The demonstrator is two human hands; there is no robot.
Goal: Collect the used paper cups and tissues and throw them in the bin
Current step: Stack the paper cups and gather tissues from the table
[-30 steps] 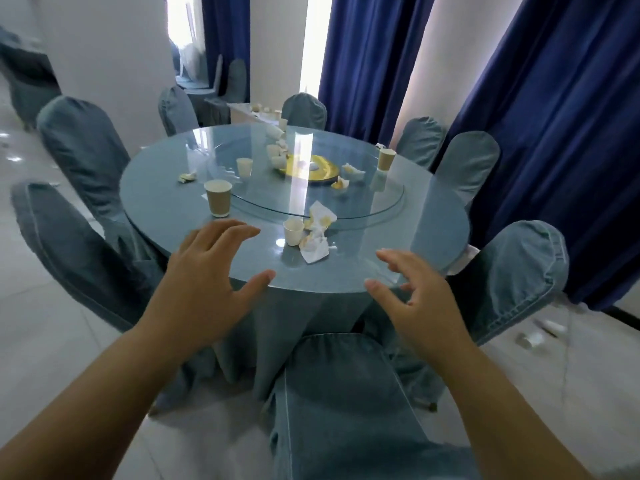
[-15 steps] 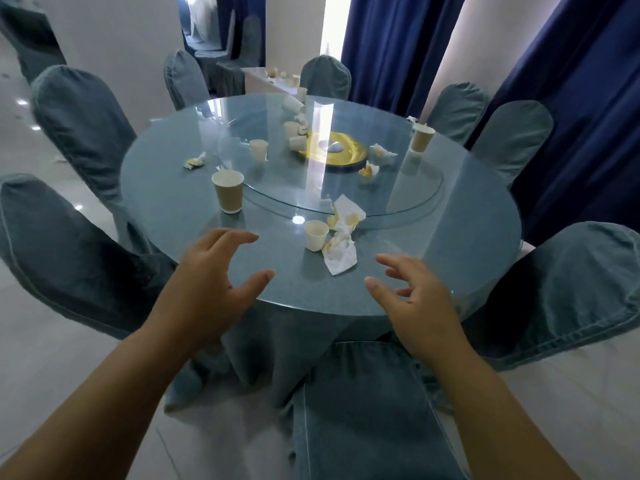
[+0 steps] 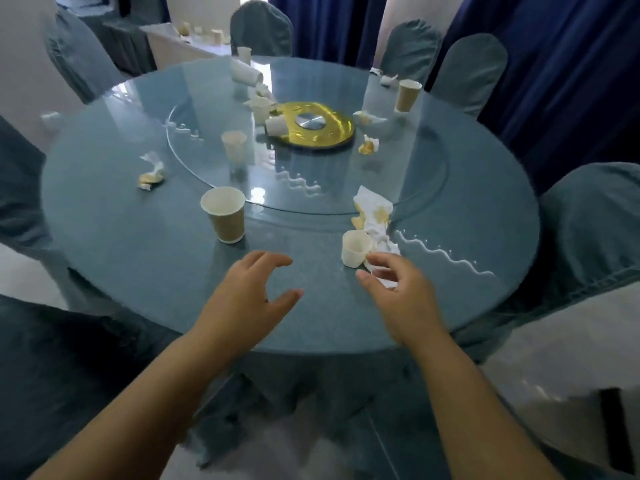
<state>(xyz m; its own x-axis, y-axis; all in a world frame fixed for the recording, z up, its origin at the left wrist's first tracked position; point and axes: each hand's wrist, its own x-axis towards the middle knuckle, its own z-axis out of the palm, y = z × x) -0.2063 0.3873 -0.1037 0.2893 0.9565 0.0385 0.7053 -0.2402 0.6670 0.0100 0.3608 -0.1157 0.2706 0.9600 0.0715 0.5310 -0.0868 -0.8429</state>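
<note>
Your left hand (image 3: 247,296) and right hand (image 3: 398,292) hover spread, holding nothing. Table (image 3: 121,237): 2 brown cups (image 3: 223,216), 5 tissues (image 3: 375,216).

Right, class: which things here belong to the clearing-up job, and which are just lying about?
Job: near brown cup; small white cup; stained tissue; crumpled tissue at left; far brown cup.
Lying about: gold disc; glass turntable; covered chair; blue curtain.

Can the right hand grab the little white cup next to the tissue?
Probably yes. The right hand hovers open just beside the little white cup, its fingertips close to the cup's base, and nothing lies between them. The crumpled tissue lies beside and behind the cup, not in the way.
</note>
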